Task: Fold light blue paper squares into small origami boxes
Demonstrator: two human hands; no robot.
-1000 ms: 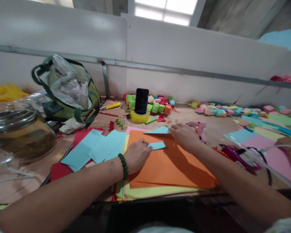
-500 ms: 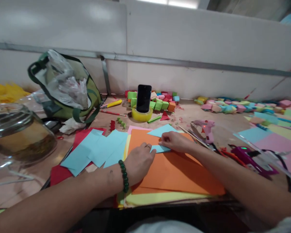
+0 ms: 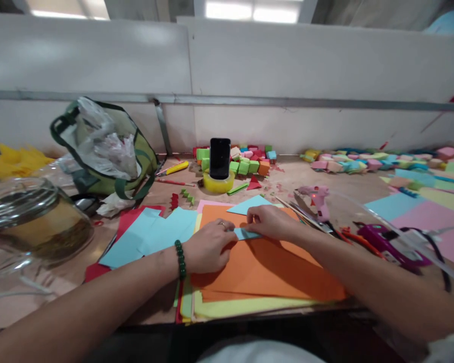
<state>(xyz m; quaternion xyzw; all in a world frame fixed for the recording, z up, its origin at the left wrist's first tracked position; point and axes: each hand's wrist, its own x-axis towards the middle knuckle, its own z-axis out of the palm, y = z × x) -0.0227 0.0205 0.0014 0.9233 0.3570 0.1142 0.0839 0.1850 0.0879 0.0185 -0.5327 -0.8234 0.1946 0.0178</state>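
Note:
A small folded strip of light-blue paper [image 3: 245, 234] lies on the orange sheets [image 3: 272, 267]. My left hand [image 3: 210, 246], with a green bead bracelet at the wrist and a ring, has its fingers closed at the strip's left end. At the right end my right hand [image 3: 270, 222] pinches the strip with curled fingers. Just beyond them rests a blue triangular piece [image 3: 249, 204], flat on the orange paper. More light-blue sheets [image 3: 151, 234] overlap left of the stack, on top of red paper [image 3: 97, 272].
A phone [image 3: 220, 159] stands in a yellow tape roll [image 3: 218, 182], with paper cubes behind. At left are a glass jar [image 3: 38, 227] and a green bag [image 3: 146, 156]. A pink glue gun [image 3: 320, 199], scissors and a purple device [image 3: 389, 244] lie right.
My left hand has shifted slightly left and up along the strip, and less of the strip shows. The camera view has tilted a little. My right hand keeps its pinch.

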